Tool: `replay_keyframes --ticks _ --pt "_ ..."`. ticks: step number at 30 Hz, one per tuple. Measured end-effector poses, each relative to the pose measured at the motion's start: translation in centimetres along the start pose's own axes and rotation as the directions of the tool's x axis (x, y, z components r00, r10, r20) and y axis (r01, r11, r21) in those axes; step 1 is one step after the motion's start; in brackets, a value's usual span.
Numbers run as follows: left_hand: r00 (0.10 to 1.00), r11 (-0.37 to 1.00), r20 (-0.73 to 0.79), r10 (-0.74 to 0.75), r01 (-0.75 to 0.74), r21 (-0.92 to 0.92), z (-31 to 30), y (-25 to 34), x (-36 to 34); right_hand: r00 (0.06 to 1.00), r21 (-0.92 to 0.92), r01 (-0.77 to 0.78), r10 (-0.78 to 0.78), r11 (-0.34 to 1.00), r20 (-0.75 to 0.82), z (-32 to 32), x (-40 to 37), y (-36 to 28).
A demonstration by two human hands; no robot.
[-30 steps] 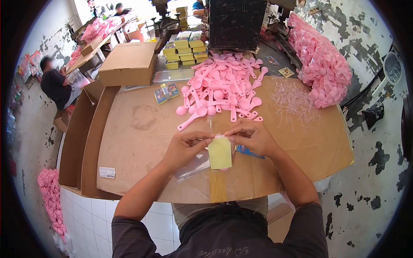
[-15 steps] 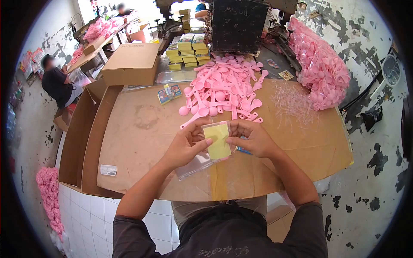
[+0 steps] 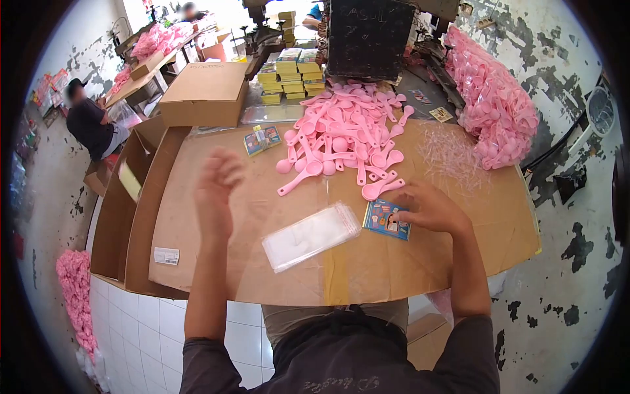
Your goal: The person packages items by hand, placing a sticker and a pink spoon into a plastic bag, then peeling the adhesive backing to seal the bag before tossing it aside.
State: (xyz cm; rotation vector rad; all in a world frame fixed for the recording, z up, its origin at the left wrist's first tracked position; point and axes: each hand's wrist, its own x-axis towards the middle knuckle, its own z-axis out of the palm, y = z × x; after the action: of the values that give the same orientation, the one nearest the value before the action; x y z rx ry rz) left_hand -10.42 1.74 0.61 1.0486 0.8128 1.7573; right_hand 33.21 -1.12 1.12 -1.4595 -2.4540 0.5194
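Note:
My left hand (image 3: 220, 187) is raised over the left half of the cardboard-covered table, blurred, its fingers loosely apart with nothing in them. Away to its left, a pale yellow card packet (image 3: 129, 182) is in the air over the long open carton (image 3: 118, 223). My right hand (image 3: 430, 207) reaches over a small stack of blue printed cards (image 3: 388, 222), thumb above the cards and fingers apart. Two pink measuring spoons (image 3: 379, 189) lie right by its fingertips. Between my hands a pile of clear plastic sleeves (image 3: 312, 238) lies flat.
A heap of pink spoons (image 3: 344, 128) covers the table's far middle. A banded card bundle (image 3: 262, 140), a closed cardboard box (image 3: 205, 95) and stacked card bundles (image 3: 289, 69) stand beyond. Plastic strips (image 3: 449, 154) and a large bag of spoons (image 3: 492, 98) are at right. A person (image 3: 88, 125) sits at left.
The yellow card packet has left my hands and flown left toward the carton. My left hand has swung left and up; my right hand has moved right to the blue cards.

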Motion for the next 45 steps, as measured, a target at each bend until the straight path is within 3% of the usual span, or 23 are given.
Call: replay_keyframes --ticks 1,2,3,4,7,9,12,16,18,21,22,23,25,28,31,36,37,40,42,43,45 --pt "0.985 0.948 0.122 -0.126 0.083 0.306 0.6 -0.7 -0.6 1.0 0.074 -0.023 0.022 0.997 0.017 0.2 0.1 0.0" --pt "0.939 0.799 0.198 -0.281 0.115 0.59 1.6 -1.5 -1.4 0.998 0.149 -0.049 0.044 0.988 0.034 0.4 0.2 -0.1" --pt "0.891 0.706 0.316 -0.327 0.008 0.708 3.3 -1.7 -2.6 0.996 0.222 -0.078 0.067 0.972 0.053 0.5 0.2 -0.1" --pt "0.822 0.601 0.417 -0.388 -0.118 0.79 4.8 -1.8 -3.6 0.996 0.252 -0.082 0.073 0.964 0.044 0.5 0.3 -0.4" --pt "0.72 0.352 0.621 -0.31 -0.52 0.778 6.2 -3.3 -4.6 0.995 0.333 -0.098 0.097 0.938 0.021 0.0 0.4 -0.6" --pt "0.724 0.411 0.593 -0.352 -0.45 0.793 6.1 -4.3 -4.0 0.993 0.389 -0.111 0.117 0.915 0.008 0.2 0.4 -0.1" --pt "0.711 0.52 0.501 -0.493 -0.221 0.825 6.0 -4.7 -2.8 0.99 0.238 0.033 0.001 0.971 -0.138 -0.3 0.3 -0.5" --pt "0.737 0.621 0.392 -0.551 0.048 0.782 6.5 -4.0 -2.9 0.992 0.723 0.044 0.053 0.689 -0.111 1.3 1.1 -2.3" --pt "0.75 0.631 0.429 -0.503 -0.021 0.776 6.2 -4.4 -3.3 0.983 0.859 0.058 0.119 0.509 -0.137 3.1 1.8 -4.8" --pt "0.78 0.638 0.486 -0.395 -0.147 0.756 6.0 -4.6 -3.6 0.992 0.657 0.046 0.044 0.752 -0.12 5.1 2.3 -6.5" --pt "0.787 0.636 0.506 -0.353 -0.194 0.747 6.0 -4.5 -3.6 0.987 0.595 0.129 -0.046 0.794 -0.153 5.6 2.5 -6.4" --pt "0.785 0.649 0.479 -0.393 -0.132 0.749 5.9 -4.3 -3.6 0.974 0.526 0.213 -0.137 0.823 -0.18 6.2 2.8 -6.1" --pt "0.77 0.666 0.427 -0.474 -0.004 0.746 5.8 -4.1 -3.7 0.944 0.439 0.321 -0.244 0.839 -0.222 6.6 2.8 -6.1" --pt "0.795 0.746 0.422 -0.436 0.056 0.664 5.8 -4.5 -3.9 0.912 0.403 0.39 -0.286 0.828 -0.294 6.1 2.4 -6.6" --pt "0.763 0.648 0.349 -0.544 0.118 0.753 6.3 -3.5 -4.0 0.892 0.375 0.419 -0.297 0.827 -0.341 6.4 2.5 -6.9" --pt "0.823 0.701 0.414 -0.389 -0.026 0.712 5.5 -4.3 -3.6 0.893 0.202 0.411 -0.348 0.889 -0.285 7.8 2.6 -6.1" --pt "0.838 0.688 0.413 -0.356 -0.064 0.722 5.3 -4.3 -3.4 0.893 0.195 0.411 -0.349 0.891 -0.285 7.7 2.6 -6.2" --pt "0.861 0.891 0.435 -0.263 0.043 0.452 5.0 -4.5 -2.8 0.882 0.198 0.428 -0.36 0.882 -0.305 7.6 2.5 -6.1" --pt "0.798 0.897 0.44 -0.412 0.269 0.351 5.2 -2.7 -2.4 0.86 0.223 0.461 -0.37 0.859 -0.35 7.5 2.8 -5.9" --pt "0.755 0.876 0.448 -0.479 0.379 0.298 5.3 -2.0 -2.3 0.894 0.309 0.37 -0.244 0.876 -0.376 7.2 2.7 -6.1" --pt "0.746 0.864 0.452 -0.489 0.344 0.366 5.3 -2.1 -2.5 0.923 0.481 0.184 0.017 0.857 -0.383 6.1 2.2 -6.9"
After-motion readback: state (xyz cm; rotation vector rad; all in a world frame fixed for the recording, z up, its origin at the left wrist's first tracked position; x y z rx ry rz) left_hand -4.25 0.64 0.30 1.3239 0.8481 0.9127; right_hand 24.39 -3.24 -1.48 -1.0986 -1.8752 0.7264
